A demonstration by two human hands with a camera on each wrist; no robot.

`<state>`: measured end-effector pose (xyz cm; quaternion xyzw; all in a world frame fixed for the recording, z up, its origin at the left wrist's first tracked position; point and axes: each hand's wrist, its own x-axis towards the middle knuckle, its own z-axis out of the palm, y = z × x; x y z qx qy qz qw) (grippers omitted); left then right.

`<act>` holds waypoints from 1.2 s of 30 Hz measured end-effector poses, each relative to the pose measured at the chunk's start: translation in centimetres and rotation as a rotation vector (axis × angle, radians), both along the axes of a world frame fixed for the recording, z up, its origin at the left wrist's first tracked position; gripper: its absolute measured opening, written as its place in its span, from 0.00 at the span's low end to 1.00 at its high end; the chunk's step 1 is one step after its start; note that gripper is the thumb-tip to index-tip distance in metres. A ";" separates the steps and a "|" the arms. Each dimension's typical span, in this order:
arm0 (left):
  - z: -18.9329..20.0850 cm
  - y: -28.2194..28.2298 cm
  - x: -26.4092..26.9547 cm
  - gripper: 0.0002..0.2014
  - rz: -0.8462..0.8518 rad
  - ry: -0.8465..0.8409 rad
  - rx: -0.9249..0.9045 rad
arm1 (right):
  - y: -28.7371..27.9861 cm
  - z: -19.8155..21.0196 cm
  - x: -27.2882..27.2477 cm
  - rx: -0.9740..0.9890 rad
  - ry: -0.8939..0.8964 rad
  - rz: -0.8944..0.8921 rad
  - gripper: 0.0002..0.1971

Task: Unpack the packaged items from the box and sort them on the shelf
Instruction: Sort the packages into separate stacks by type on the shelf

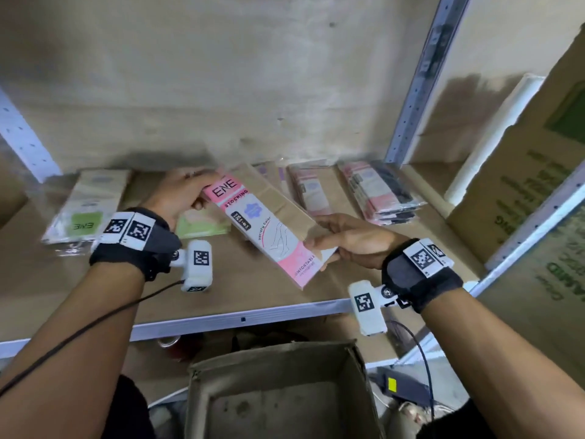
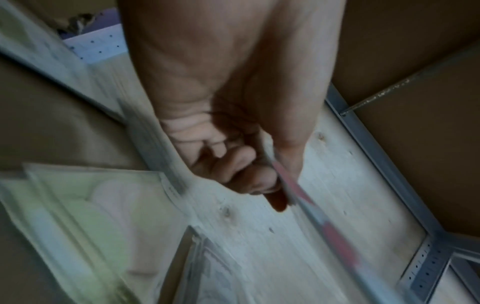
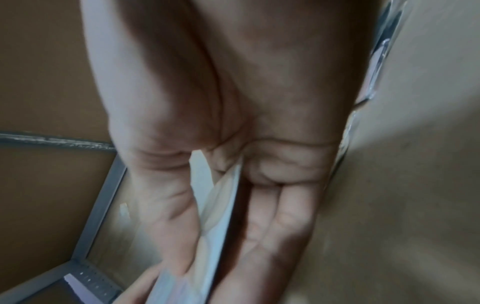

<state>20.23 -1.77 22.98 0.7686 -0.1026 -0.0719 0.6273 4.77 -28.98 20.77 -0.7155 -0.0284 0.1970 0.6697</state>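
While gripping opposite ends, left hand [image 1: 177, 193] and right hand [image 1: 351, 240] tilt pink packet [image 1: 262, 229].

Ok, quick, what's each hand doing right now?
Left hand: grips the far end of the pink stocking pack.
Right hand: pinches the pack's near end.

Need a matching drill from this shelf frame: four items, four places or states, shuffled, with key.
Things
1. pink stocking pack
2. green-label pack
3. cardboard box
4. dark and pink pack stack

Places or states
A. below the shelf edge, open
B. flat at the shelf's left end
C. held at both ends by the left hand and right hand
D. on the shelf's right side, by the upright post

Pairs: 1-C, 2-B, 3-A, 4-D
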 end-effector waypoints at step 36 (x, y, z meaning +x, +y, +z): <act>-0.6 -2.1 -4.7 0.27 -0.366 0.322 -0.037 | 0.9 -0.9 1.8 0.287 -0.044 -0.317 0.09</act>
